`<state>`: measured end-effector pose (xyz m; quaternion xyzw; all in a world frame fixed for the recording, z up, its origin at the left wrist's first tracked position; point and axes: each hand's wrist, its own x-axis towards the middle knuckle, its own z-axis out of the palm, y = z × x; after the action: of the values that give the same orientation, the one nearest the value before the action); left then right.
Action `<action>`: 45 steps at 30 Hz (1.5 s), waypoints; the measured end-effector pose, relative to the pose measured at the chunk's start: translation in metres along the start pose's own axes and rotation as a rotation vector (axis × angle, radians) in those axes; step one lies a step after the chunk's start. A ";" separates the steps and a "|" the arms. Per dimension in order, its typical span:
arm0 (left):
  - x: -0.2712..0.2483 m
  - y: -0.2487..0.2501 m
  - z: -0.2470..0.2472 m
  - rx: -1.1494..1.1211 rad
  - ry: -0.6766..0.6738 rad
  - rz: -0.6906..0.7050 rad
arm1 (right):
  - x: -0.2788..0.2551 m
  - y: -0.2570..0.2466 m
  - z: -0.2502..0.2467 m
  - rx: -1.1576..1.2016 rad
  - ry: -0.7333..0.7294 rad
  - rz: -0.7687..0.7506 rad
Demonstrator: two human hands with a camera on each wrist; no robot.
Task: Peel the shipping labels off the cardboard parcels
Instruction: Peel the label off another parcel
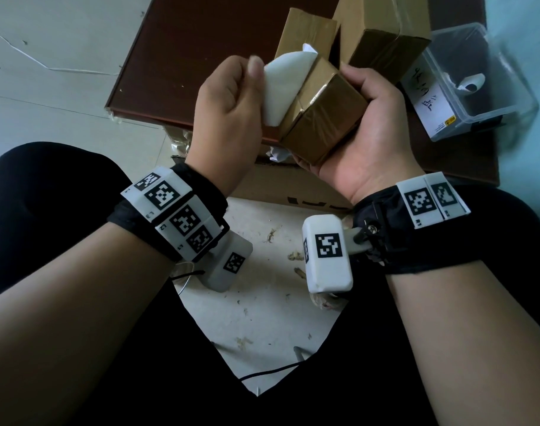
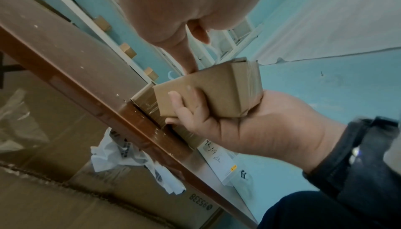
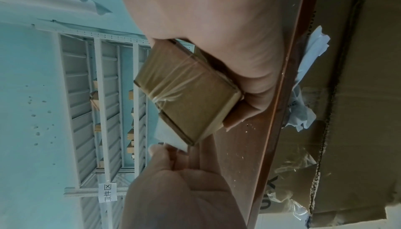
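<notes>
- The right hand (image 1: 364,118) holds a small cardboard parcel (image 1: 321,118) in the air above the near edge of the brown bench (image 1: 182,56), with the fingers curled around the bottom of it and the thumb on its side.
- The parcel is wrapped with clear tape, which shines on its front face.
- The left hand (image 1: 231,106) pinches a white shipping label (image 1: 285,87) between the thumb and the curled fingers.
- The label is lifted from the top face of the parcel and bends up toward the left hand; its far end still seems to touch the parcel.
- In the left wrist view, the fingers (image 2: 184,105) of the right hand lie across the plain underside of the parcel (image 2: 212,92).
- In the right wrist view, the label (image 3: 171,135) hangs from the lower corner of the parcel (image 3: 186,95) to the left hand's thumb.
- Two more taped cardboard parcels (image 1: 382,29) stand on the bench behind the hands.
- A clear plastic bin (image 1: 477,84) with a handwritten paper on its side stands at the right of the bench.
- Crumpled white labels (image 2: 130,160) lie in an open carton (image 2: 54,203) under the bench edge.
</notes>
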<state>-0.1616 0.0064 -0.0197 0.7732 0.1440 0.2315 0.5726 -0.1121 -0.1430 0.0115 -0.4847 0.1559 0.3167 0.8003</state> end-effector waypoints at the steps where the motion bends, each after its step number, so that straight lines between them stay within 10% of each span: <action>1: 0.000 0.002 0.000 -0.055 -0.026 -0.020 | 0.000 0.000 0.000 0.007 0.013 -0.001; 45: 0.003 -0.002 0.003 0.065 -0.036 -0.048 | 0.004 0.009 0.006 0.004 0.032 -0.006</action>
<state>-0.1576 0.0057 -0.0214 0.7918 0.1593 0.1990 0.5550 -0.1155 -0.1330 0.0057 -0.4886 0.1679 0.3062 0.7996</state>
